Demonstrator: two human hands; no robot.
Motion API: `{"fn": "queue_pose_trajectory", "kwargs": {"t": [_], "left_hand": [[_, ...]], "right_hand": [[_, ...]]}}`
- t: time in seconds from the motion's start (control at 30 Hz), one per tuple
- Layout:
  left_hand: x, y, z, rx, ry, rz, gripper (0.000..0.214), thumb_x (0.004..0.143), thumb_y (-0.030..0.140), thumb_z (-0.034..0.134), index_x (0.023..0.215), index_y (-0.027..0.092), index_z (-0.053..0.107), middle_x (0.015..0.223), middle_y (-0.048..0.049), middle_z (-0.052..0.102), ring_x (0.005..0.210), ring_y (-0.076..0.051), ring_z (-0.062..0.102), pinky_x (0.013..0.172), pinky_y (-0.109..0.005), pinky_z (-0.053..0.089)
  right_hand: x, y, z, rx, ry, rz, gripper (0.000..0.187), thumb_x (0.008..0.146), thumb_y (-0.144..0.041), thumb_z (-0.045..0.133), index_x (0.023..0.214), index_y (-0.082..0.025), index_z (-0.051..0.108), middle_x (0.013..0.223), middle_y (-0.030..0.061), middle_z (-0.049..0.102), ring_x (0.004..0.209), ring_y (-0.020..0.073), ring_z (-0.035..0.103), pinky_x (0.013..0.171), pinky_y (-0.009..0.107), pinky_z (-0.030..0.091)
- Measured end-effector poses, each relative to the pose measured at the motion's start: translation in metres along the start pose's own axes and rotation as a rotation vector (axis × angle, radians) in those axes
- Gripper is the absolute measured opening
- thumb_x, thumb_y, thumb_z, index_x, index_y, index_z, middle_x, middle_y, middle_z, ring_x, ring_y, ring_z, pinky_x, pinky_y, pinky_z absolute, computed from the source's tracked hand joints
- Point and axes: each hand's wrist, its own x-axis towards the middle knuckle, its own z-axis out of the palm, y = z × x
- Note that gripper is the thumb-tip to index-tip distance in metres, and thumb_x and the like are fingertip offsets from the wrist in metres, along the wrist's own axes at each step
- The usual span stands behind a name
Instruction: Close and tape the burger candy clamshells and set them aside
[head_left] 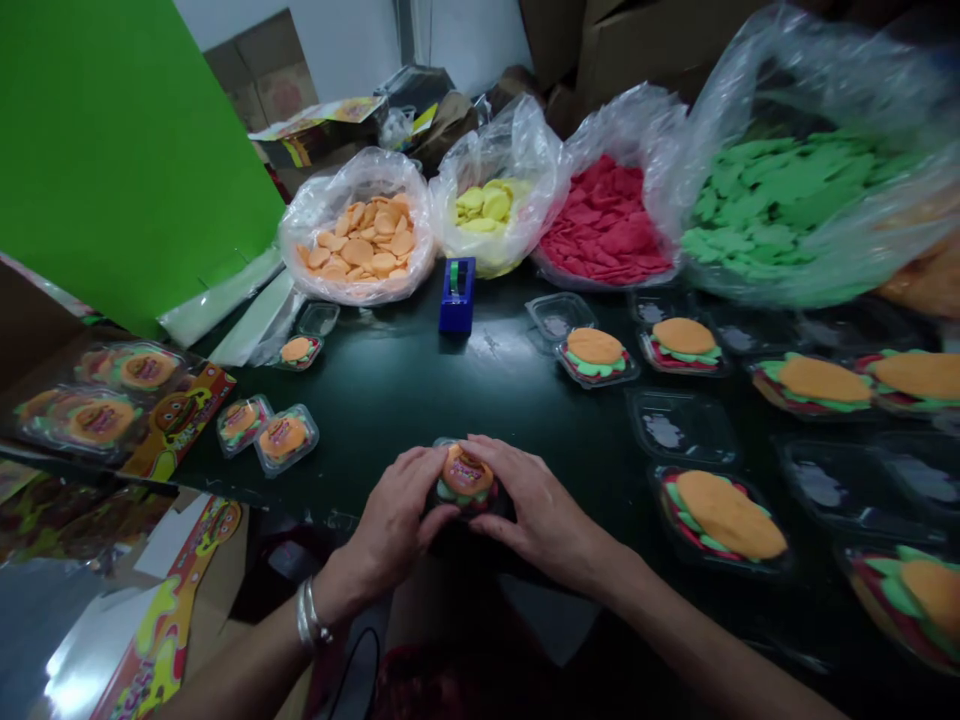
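A small clear plastic box with a toy burger [466, 474] inside and a printed label on its lid sits at the table's front edge. My left hand [401, 505] grips it from the left, fingers on top and thumb at the near side. From the right my right hand [529, 500] holds the same box, fingertips over the lid and thumb at the front. Two more closed, labelled burger boxes [286, 438] lie to the left. On the right stand several open boxes [592, 350] with orange-topped burgers, their lids folded back.
Along the back are plastic bags of orange discs [367, 240], yellow pieces [484, 207], red pieces [607, 220] and green pieces [795, 200]. A blue tape dispenser [457, 296] stands before them. At left is a printed display carton [184, 415] holding boxed burgers.
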Motion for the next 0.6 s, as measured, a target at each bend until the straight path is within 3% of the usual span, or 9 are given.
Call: {"fn": "queue_pose_trajectory", "kwargs": {"t": [0.1, 0.27, 0.4, 0.6], "left_hand": [[0.003, -0.003, 0.004, -0.050, 0.045, -0.104, 0.050, 0.079, 0.020, 0.065, 0.126, 0.022, 0.048, 0.122, -0.0087, 0.057, 0.113, -0.024, 0.049, 0.099, -0.043, 0.042], [0.020, -0.005, -0.007, -0.145, -0.122, -0.285, 0.056, 0.069, 0.021, 0.075, 0.120, 0.022, 0.052, 0.101, -0.0038, 0.055, 0.093, -0.020, 0.053, 0.083, -0.034, 0.047], [0.025, -0.008, -0.015, -0.095, -0.201, -0.245, 0.060, 0.070, 0.025, 0.076, 0.124, 0.022, 0.051, 0.097, -0.0027, 0.054, 0.092, -0.020, 0.050, 0.083, -0.035, 0.044], [0.019, -0.010, -0.010, -0.093, -0.216, -0.231, 0.058, 0.075, 0.026, 0.070, 0.128, 0.023, 0.047, 0.102, -0.0043, 0.054, 0.095, -0.021, 0.048, 0.086, -0.037, 0.042]], "right_hand": [[0.001, 0.001, -0.001, 0.016, -0.007, 0.059, 0.082, 0.065, -0.023, 0.078, 0.136, -0.021, 0.037, 0.137, 0.0137, 0.050, 0.126, 0.0288, 0.046, 0.104, 0.049, 0.037], [0.002, 0.003, -0.002, 0.029, -0.051, 0.098, 0.078, 0.064, -0.025, 0.078, 0.133, -0.020, 0.041, 0.137, 0.0132, 0.050, 0.129, 0.0281, 0.042, 0.106, 0.048, 0.035], [0.006, 0.001, -0.003, 0.020, -0.078, 0.154, 0.078, 0.063, -0.024, 0.078, 0.133, -0.019, 0.043, 0.138, 0.0138, 0.049, 0.133, 0.0304, 0.036, 0.107, 0.051, 0.032], [0.007, 0.001, -0.003, 0.019, -0.096, 0.153, 0.078, 0.063, -0.022, 0.077, 0.133, -0.020, 0.043, 0.139, 0.0124, 0.049, 0.134, 0.0313, 0.034, 0.106, 0.052, 0.033]]}}
